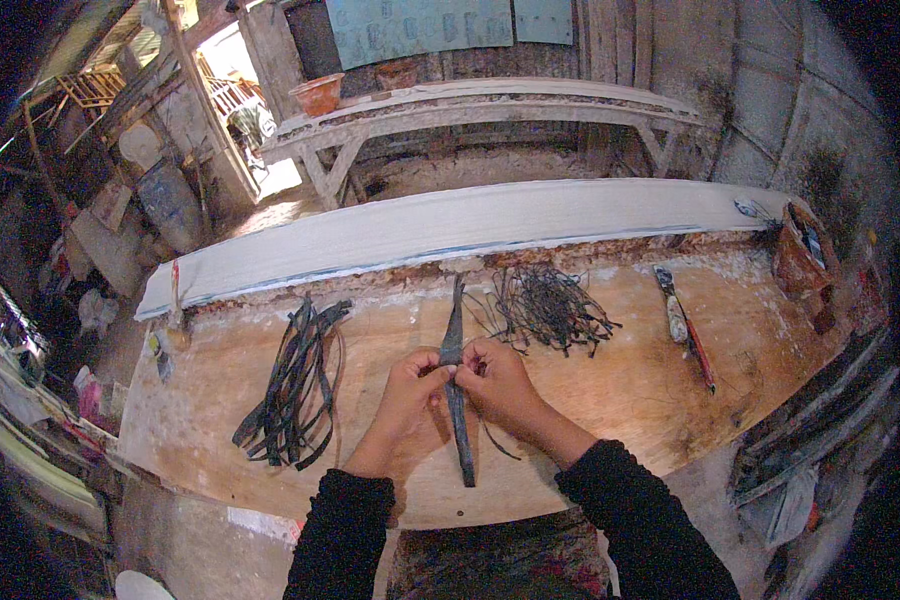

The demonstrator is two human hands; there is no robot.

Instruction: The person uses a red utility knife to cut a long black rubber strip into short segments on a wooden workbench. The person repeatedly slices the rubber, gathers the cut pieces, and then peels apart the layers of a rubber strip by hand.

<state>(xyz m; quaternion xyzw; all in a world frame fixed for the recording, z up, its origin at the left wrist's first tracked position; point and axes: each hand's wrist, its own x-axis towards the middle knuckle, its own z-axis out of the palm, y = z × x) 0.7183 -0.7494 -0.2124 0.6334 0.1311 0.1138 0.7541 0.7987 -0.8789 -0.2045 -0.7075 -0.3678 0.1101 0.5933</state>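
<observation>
Both hands meet over the middle of the wooden board. A narrow bundle of flat dark strips [459, 430] stands nearly upright in the picture between them, its ends reaching past the hands above and below. My left hand [410, 388] pinches it from the left, thumb and fingers closed. My right hand [505, 380] closes on it from the right, fingertips touching the left thumb. Beside the lower end, a thin dark strand [498, 443] hangs loose. To the left lies a pile of long dark strips [295, 385]; beyond my right hand sits a tangled heap of thin dark strands [550, 308].
On the board's right are a slim tool with a pale, stained handle [673, 315] and a red stick-like tool [702, 360]. A brownish container [805, 255] stands at the right end. A long white ledge [450, 225] borders the board's far side. A brush [177, 315] is at left.
</observation>
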